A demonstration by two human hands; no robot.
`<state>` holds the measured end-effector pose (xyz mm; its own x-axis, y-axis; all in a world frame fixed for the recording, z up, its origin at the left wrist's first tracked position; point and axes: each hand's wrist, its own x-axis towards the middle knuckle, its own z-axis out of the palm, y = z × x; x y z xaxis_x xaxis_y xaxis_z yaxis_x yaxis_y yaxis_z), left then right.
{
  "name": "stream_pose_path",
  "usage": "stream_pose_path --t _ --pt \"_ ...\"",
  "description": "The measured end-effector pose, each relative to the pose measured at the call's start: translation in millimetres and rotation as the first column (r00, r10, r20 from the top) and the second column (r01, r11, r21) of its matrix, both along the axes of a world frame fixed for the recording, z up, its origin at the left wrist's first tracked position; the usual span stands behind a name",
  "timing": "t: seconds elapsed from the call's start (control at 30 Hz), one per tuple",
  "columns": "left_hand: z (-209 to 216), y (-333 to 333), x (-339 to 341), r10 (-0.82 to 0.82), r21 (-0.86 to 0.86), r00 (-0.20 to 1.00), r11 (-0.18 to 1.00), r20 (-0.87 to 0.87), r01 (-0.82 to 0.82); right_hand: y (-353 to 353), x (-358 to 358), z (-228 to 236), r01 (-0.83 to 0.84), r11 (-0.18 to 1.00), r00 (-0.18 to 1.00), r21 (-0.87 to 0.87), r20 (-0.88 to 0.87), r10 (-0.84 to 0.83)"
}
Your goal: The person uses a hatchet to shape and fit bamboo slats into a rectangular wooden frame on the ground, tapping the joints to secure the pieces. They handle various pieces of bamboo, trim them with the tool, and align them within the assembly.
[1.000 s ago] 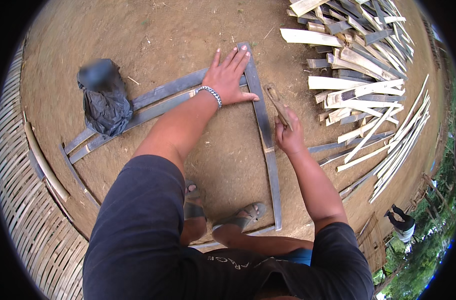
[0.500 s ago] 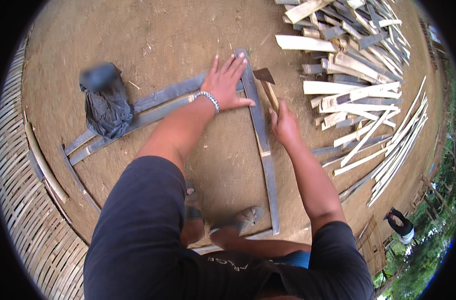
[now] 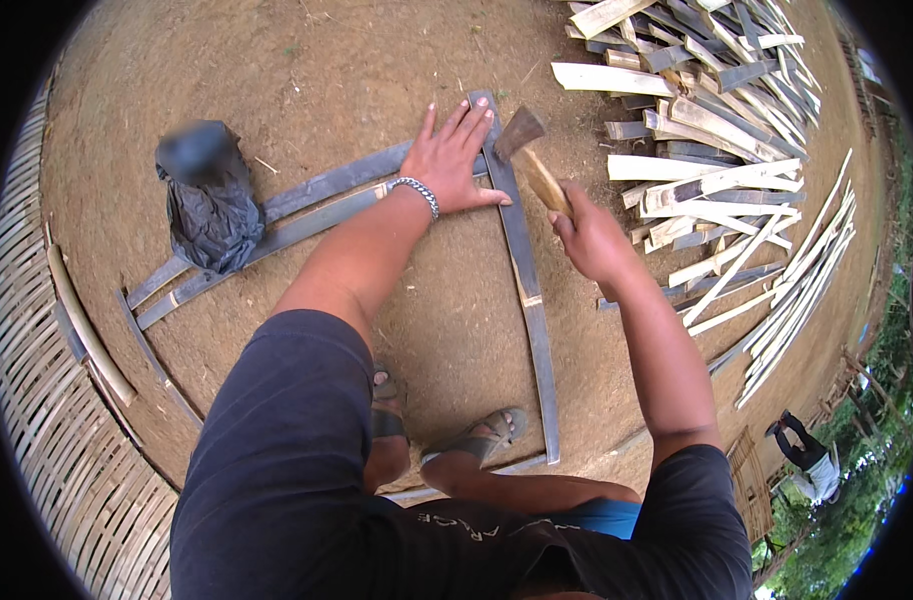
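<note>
My left hand (image 3: 449, 168) lies flat with fingers spread, pressing on the corner where dark split bamboo slats meet. Its fingertips and thumb reach the long slat (image 3: 515, 240) that runs toward my feet. Two roughly parallel slats, the upper one (image 3: 332, 183) and the lower one (image 3: 312, 230), stretch left from under this hand. To the right, my right hand (image 3: 595, 240) is closed around the wooden handle of a hatchet (image 3: 547, 183). The hatchet's dark metal head overlaps the long slat's right edge in view, beside my left fingers; whether it touches cannot be told.
A black plastic bag (image 3: 215, 220) rests across the left slats. At the upper right lies a heap of split bamboo (image 3: 707, 120), with thin pale strips (image 3: 792, 290) below it. Woven bamboo (image 3: 77, 450) borders the left side. Another person (image 3: 812, 455) is far off at lower right.
My right hand has shifted slightly right. The hatchet head has turned and now appears larger, a little up and left. My left hand stays on the slats.
</note>
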<state>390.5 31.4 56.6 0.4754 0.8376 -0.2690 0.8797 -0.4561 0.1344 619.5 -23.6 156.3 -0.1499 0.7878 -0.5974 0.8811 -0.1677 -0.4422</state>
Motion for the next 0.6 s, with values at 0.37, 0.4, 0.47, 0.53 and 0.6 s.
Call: stream_pose_path --t 0.37,0.4,0.47,0.53,0.6 --pt "4 3 1 0.007 -0.010 1.000 1.000 0.022 -0.007 3 3 9 -0.090 0.995 0.986 -0.038 0.141 0.094" --pt "3 -1 -1 0.005 -0.022 1.000 1.000 0.022 -0.005 2 0 14 0.018 1.000 0.993 0.011 0.113 -0.019" --pt "2 -2 -3 0.011 -0.018 1.000 1.000 0.002 -0.011 13 -5 32 0.219 0.971 0.975 0.095 0.027 -0.222" --pt "1 1 -7 0.012 -0.014 1.000 1.000 -0.005 -0.012 22 -13 38 0.273 0.942 0.961 0.197 -0.111 -0.255" --pt "0 -4 -6 0.013 -0.028 1.000 1.000 0.011 -0.013 10 -22 33 0.312 0.916 0.949 0.251 -0.129 -0.288"
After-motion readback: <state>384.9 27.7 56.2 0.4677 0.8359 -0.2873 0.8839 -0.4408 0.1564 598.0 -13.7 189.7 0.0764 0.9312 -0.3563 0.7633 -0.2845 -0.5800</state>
